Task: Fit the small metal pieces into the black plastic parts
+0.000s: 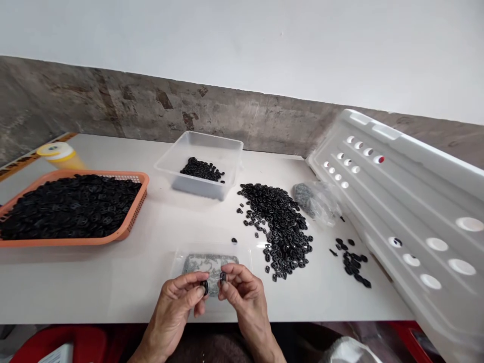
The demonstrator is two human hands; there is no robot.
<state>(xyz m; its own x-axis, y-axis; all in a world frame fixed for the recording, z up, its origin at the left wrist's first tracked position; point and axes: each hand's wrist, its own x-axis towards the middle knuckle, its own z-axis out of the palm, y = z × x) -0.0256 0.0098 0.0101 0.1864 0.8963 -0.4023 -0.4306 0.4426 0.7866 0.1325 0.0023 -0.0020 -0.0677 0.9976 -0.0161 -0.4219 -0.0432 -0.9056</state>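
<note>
We pinch two small black parts, one in each hand.
Left hand [181, 295] grips a black ring [205, 287], right hand [242, 287] a small black piece [223, 276], both over the shallow clear tray [212, 262] so drops land there.

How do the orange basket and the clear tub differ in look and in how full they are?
The orange basket is opaque with perforated walls; the clear tub is see-through with plain walls. The orange basket is heaped almost edge to edge with small black parts; the clear tub holds only a small cluster. Both rest on the white table.
</note>
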